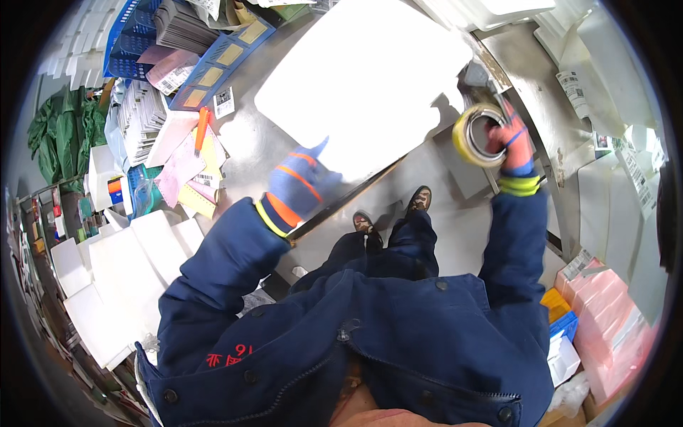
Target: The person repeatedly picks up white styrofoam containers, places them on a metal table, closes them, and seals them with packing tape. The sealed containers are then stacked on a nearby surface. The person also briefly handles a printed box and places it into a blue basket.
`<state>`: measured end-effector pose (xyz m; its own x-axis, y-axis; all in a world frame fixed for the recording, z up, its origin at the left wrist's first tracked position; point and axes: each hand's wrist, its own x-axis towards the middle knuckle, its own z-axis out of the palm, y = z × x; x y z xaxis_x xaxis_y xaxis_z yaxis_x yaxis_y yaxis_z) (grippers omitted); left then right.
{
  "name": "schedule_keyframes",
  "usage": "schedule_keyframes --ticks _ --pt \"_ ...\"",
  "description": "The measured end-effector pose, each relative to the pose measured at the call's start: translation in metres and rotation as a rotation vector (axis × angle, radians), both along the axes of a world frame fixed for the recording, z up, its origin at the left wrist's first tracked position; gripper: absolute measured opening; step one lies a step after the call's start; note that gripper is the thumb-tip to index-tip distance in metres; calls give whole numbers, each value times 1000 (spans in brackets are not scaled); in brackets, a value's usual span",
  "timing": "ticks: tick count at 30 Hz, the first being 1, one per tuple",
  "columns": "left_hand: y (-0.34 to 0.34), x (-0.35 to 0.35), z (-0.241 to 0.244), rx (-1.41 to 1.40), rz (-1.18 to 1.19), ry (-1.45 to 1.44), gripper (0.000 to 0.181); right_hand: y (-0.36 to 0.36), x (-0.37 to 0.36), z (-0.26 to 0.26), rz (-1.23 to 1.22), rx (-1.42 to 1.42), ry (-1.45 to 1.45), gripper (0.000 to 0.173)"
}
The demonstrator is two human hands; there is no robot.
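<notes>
My left hand (pixel 300 184), in a blue work glove with orange bands, is at the near left edge of a large white box or panel (pixel 363 85), its surface washed out by glare. It seems to hold nothing, its fingers spread and partly blurred. My right hand (pixel 511 140), in a similar glove, grips a tape dispenser with a roll of yellowish tape (pixel 466 140), to the right of the white box. The dispenser's metal end points away from me, near the box's right corner. The white box lies on a metal table (pixel 240 139).
On the left stand a blue plastic basket (pixel 221 64) of papers, an orange box cutter (pixel 201 131), pink and yellow slips (pixel 179 171) and white foam boxes (pixel 133 267). Green bags (pixel 66 133) hang further left. Wrapped white packages (pixel 608 203) and a pink package (pixel 603 320) are stacked at right.
</notes>
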<state>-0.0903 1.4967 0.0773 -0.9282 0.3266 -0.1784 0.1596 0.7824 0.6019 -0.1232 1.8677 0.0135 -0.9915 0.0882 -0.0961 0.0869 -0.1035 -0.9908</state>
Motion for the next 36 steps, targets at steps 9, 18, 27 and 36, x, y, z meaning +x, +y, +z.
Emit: schedule_keyframes --ticks 9,18,27,36 --pt "89 -88 -23 -401 -426 571 57 4 -90 -1 99 9 -172 29" --pt "88 -89 -28 -397 -432 634 55 -55 156 37 367 -13 -211 68" --pt "137 -53 25 -388 -794 504 74 -73 129 33 916 331 -263 59" --pt "105 -42 -1 -426 -610 410 73 66 -11 10 165 -107 -221 62"
